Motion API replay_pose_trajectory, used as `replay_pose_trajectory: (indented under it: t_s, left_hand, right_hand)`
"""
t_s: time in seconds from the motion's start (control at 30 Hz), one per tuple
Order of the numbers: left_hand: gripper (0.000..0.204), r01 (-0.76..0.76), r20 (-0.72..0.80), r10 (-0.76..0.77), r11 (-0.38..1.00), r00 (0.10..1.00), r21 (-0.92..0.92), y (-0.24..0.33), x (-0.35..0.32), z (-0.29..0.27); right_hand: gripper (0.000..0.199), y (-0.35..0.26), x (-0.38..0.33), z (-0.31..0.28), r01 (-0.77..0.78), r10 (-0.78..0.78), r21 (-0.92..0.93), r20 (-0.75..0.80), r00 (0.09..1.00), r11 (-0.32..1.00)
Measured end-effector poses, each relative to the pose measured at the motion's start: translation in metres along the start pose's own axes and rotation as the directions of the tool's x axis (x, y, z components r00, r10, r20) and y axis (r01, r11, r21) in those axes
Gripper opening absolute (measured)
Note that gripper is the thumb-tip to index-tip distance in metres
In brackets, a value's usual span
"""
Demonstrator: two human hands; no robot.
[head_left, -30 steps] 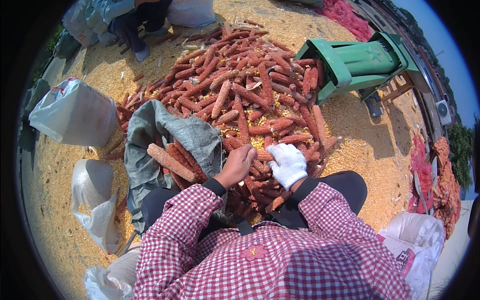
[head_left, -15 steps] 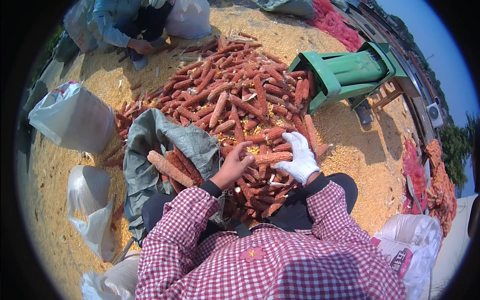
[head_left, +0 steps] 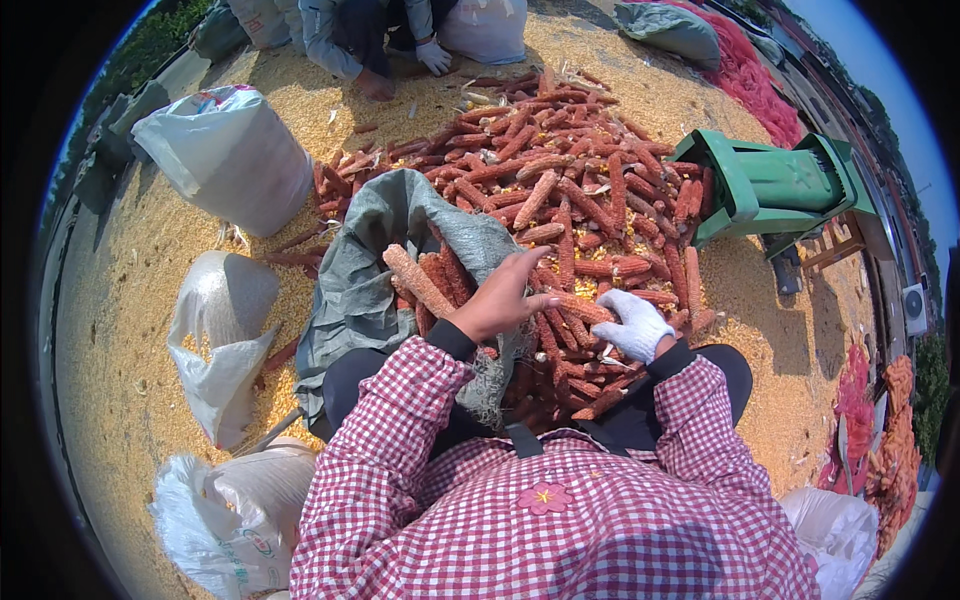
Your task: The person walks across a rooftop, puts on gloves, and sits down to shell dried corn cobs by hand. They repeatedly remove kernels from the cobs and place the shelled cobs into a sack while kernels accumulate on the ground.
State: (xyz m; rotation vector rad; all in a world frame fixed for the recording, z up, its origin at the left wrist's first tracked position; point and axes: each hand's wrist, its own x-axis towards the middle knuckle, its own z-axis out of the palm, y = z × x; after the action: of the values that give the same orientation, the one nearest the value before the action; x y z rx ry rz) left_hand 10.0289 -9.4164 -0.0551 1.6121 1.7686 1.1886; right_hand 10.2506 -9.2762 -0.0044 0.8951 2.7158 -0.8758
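Observation:
A reddish-orange corn cob (head_left: 583,308) lies across the space between my hands, above the heap. My right hand (head_left: 636,326), in a white glove, is closed round its right end. My bare left hand (head_left: 500,297) is by the other end, thumb tip at the cob and fingers stretched out apart from it. Close by on the left is an open grey-green woven sack (head_left: 350,270) with several cobs in it, one pale cob (head_left: 418,281) sticking up. Beneath and beyond my hands spreads a big heap of red cobs (head_left: 590,190).
A green machine (head_left: 770,185) stands right of the heap. White sacks (head_left: 235,160) line the left side, and loose yellow kernels (head_left: 775,370) cover the ground. At the far side a person (head_left: 345,35) crouches, one gloved hand near the ground. Red netting (head_left: 745,75) lies at the far right.
The view has swung left, shifting the whole scene rightward. The cob has tipped, its right end now lower. My left hand's fingers have straightened, while my right hand stays on the cob.

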Motion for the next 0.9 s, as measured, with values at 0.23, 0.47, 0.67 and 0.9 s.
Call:
replay_pose_trajectory:
  t_s: [0.23,0.47,0.67,0.9]
  left_hand:
    - [0.028,0.716,-0.685,-0.433,0.673,0.586,0.186,-0.067,-0.09,-0.201]
    - [0.029,0.861,0.028,-0.862,0.506,0.505,0.049,-0.156,-0.124,-0.171]
    - [0.016,0.894,-0.16,-0.88,0.442,0.448,0.072,-0.169,-0.134,-0.163]
    - [0.02,0.78,-0.803,-0.317,0.566,0.505,0.268,-0.122,-0.096,-0.207]
  right_hand:
    - [0.041,-0.084,0.018,-0.005,-0.171,-0.014,0.541,0.321,0.947,0.823]
    - [0.057,-0.158,0.11,0.035,-0.119,0.027,0.737,0.135,0.99,0.666]
    - [0.028,-0.159,0.11,0.071,-0.058,0.052,0.524,0.027,0.998,0.85]
    - [0.025,-0.162,0.135,0.093,0.227,-0.071,0.52,-0.301,0.951,0.823]
